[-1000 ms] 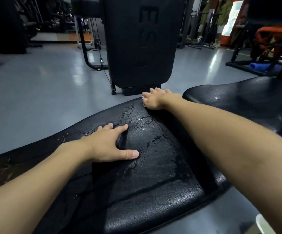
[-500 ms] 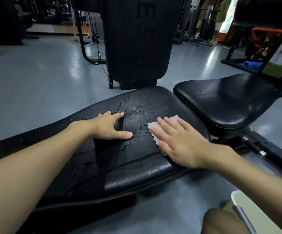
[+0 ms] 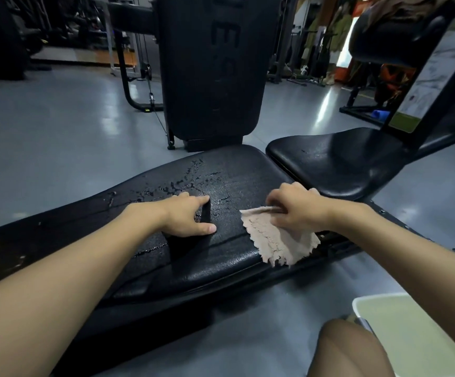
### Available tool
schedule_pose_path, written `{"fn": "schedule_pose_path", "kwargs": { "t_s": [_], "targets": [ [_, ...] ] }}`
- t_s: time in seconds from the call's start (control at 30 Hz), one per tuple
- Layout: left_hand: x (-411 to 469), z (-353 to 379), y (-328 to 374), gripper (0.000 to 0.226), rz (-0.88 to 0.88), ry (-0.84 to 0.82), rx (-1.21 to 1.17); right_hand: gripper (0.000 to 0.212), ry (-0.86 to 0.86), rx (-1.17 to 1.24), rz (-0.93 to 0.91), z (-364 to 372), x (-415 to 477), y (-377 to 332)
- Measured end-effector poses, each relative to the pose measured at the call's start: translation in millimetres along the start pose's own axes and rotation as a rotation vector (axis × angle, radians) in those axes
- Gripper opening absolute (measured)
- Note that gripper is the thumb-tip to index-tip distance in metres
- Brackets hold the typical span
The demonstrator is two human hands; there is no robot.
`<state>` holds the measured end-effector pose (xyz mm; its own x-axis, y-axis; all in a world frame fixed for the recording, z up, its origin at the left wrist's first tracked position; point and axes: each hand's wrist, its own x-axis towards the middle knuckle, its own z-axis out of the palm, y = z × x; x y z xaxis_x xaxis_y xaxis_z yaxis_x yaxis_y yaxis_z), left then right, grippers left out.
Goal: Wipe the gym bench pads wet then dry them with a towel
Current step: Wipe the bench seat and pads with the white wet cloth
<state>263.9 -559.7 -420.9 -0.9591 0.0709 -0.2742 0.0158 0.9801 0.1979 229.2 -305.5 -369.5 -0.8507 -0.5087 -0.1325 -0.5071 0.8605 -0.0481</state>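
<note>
A long black bench pad (image 3: pixel 144 257) runs across the middle of the view, with water beads and wet streaks on its far half. A smaller black seat pad (image 3: pixel 340 161) sits just to its right. My left hand (image 3: pixel 185 217) lies flat on the long pad, fingers spread, holding nothing. My right hand (image 3: pixel 297 210) pinches the top edge of a beige cloth (image 3: pixel 278 240) near the pad's right end. The cloth hangs spread over the pad's near right edge.
A tall black machine column (image 3: pixel 212 66) stands right behind the bench. A white tub (image 3: pixel 411 330) sits on the grey floor at lower right, beside my knee (image 3: pixel 351 352). A black upright with a seat and a chart (image 3: pixel 433 69) rises at right.
My right hand drew the cloth from the pad's far edge toward me, then went from pressing it flat to pinching its top edge. My left hand stayed in place.
</note>
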Motion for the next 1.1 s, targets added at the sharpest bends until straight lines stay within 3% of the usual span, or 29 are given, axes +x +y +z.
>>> {"fn": "schedule_pose_path", "kwargs": {
  "t_s": [0.03, 0.07, 0.23, 0.33, 0.4, 0.5, 0.57, 0.63, 0.73, 0.8, 0.93, 1.1],
  "targets": [
    [-1, 0, 0, 0.098, -0.003, -0.001, 0.0, 0.008, 0.019, 0.014, -0.022, -4, 2, -2],
    [-2, 0, 0, 0.098, -0.006, -0.003, -0.003, 0.007, 0.05, 0.026, -0.047, -10, 2, -3],
    [-7, 0, 4, 0.093, -0.009, 0.004, -0.032, 0.021, 0.456, 0.263, -0.157, -43, -3, -8],
    [-11, -2, 6, 0.087, -0.003, 0.005, -0.062, 0.023, 0.606, 0.176, -0.277, -41, -16, -15],
    [-16, -1, 8, 0.082, 0.003, 0.016, -0.08, 0.018, 0.489, 0.038, -0.392, -27, -26, -16],
    [-17, 1, 8, 0.073, -0.021, 0.013, -0.13, 0.011, 0.063, 0.041, -0.38, -6, -35, -10],
    [-13, 3, 9, 0.063, -0.06, 0.05, -0.185, 0.016, 0.172, 0.22, -0.305, 2, -26, 1],
    [-13, 4, 22, 0.053, -0.068, 0.226, -0.249, 0.031, 0.328, 0.33, -0.159, 9, -9, 12],
    [-18, 11, 68, 0.048, 0.111, 0.47, -0.232, 0.04, 0.354, 0.37, 0.003, 30, 16, 22],
    [-16, 25, 96, 0.053, 0.214, 0.437, -0.182, 0.041, 0.393, 0.307, -0.012, 41, 21, 23],
    [-7, 55, 106, 0.067, 0.17, 0.378, 0.009, 0.042, 0.413, 0.301, -0.03, 40, 19, 22],
    [-40, 65, 114, 0.076, 0.138, 0.518, 0.081, 0.038, 0.418, 0.046, -0.04, 40, 26, 20]
  ]
}}
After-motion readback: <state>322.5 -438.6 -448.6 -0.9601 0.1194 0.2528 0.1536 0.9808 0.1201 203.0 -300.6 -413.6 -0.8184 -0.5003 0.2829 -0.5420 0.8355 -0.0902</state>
